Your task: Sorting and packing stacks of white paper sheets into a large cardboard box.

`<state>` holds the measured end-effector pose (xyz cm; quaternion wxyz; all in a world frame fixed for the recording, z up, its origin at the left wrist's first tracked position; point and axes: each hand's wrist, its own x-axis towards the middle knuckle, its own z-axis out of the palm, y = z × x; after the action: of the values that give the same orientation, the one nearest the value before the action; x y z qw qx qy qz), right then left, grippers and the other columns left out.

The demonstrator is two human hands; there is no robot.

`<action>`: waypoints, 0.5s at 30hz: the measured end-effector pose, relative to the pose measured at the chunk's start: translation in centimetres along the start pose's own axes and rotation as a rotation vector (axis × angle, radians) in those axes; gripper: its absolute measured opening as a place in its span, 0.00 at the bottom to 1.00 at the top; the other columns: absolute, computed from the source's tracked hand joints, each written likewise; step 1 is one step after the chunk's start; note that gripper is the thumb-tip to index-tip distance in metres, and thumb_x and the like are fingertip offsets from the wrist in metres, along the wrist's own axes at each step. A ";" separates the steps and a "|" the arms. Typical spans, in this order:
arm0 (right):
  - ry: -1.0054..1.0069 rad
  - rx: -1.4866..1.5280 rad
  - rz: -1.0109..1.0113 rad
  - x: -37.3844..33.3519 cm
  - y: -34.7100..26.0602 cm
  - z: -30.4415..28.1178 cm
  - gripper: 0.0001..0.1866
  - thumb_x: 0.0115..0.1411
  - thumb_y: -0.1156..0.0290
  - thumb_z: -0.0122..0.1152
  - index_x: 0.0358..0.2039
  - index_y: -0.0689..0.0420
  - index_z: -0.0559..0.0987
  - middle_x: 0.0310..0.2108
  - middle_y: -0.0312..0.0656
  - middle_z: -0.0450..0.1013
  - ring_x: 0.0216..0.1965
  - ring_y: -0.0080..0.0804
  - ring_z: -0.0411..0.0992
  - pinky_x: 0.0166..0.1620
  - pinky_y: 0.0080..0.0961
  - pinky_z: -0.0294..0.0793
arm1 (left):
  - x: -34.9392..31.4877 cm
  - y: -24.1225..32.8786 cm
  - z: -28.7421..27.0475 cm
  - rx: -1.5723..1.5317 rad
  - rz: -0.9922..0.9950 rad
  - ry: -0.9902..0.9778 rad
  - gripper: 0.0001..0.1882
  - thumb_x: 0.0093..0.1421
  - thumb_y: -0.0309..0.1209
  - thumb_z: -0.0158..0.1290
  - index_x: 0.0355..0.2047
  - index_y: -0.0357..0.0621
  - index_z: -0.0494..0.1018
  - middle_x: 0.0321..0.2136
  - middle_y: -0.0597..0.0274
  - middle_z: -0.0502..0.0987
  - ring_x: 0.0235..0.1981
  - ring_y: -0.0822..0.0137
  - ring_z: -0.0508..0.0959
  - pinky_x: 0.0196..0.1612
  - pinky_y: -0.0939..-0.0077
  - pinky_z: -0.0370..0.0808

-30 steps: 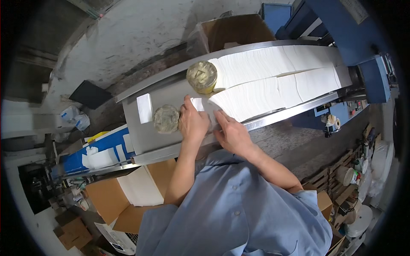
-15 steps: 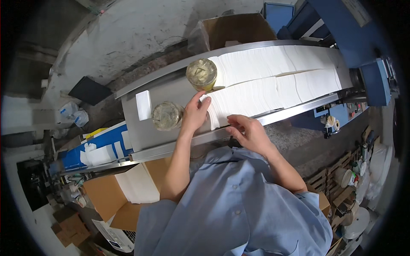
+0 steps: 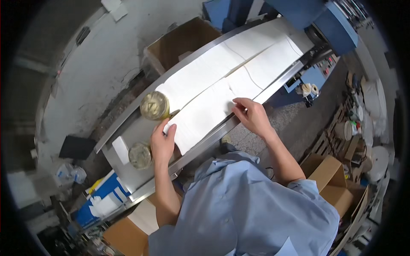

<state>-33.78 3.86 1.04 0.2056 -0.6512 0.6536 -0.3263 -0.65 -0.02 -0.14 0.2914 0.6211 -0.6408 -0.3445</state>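
Two long rows of white folded paper sheets, like napkins, stand packed on edge along a grey metal-railed conveyor. My left hand (image 3: 163, 144) is at the left end of the near row (image 3: 205, 115), thumb and forefinger apart against the end sheets. My right hand (image 3: 255, 119) hovers at that row's near side by the rail, fingers bent and thumb apart, holding nothing. A round glass jar with yellowish contents (image 3: 154, 106) stands at the end of the far row (image 3: 200, 70). Another glass jar (image 3: 140, 155) is just left of my left hand.
A small white stack (image 3: 121, 150) lies on the conveyor's left end. Blue machinery (image 3: 331, 27) stands at the right end. Behind the conveyor is an open cardboard box (image 3: 183, 42); others stand at lower left and at right (image 3: 333, 187). A metal rail (image 3: 226, 128) runs along the near edge.
My view has turned, so the conveyor slants more steeply. My right hand has moved farther right along the near row, away from my left hand, which stays at its left end.
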 end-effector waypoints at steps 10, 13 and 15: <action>0.007 0.028 0.067 -0.3 2.5 -2.8 0.14 0.54 0.77 0.65 0.43 0.61 0.79 0.32 0.48 0.76 0.33 0.47 0.78 0.38 0.38 0.77 | -0.4 3.5 0.5 0.194 -0.079 -0.061 0.33 0.64 0.41 0.60 0.63 0.32 0.68 0.59 0.36 0.71 0.60 0.40 0.72 0.61 0.55 0.70; 0.012 -0.003 0.050 -0.7 3.8 -1.5 0.14 0.54 0.76 0.69 0.41 0.61 0.77 0.30 0.46 0.75 0.32 0.44 0.77 0.37 0.36 0.76 | -0.4 3.3 0.8 0.161 -0.072 -0.057 0.35 0.66 0.39 0.61 0.64 0.27 0.64 0.57 0.37 0.74 0.58 0.50 0.75 0.62 0.63 0.69; 0.053 0.000 0.044 -0.7 4.3 -1.1 0.12 0.54 0.76 0.69 0.38 0.61 0.76 0.30 0.46 0.75 0.32 0.44 0.77 0.37 0.36 0.76 | -0.5 3.2 0.9 0.181 -0.076 -0.045 0.35 0.66 0.39 0.60 0.64 0.27 0.65 0.58 0.37 0.72 0.59 0.51 0.74 0.62 0.63 0.68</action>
<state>-37.55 4.50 -1.30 0.1954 -0.6280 0.6728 -0.3387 -3.23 0.53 1.93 0.2062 0.6609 -0.6516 -0.3100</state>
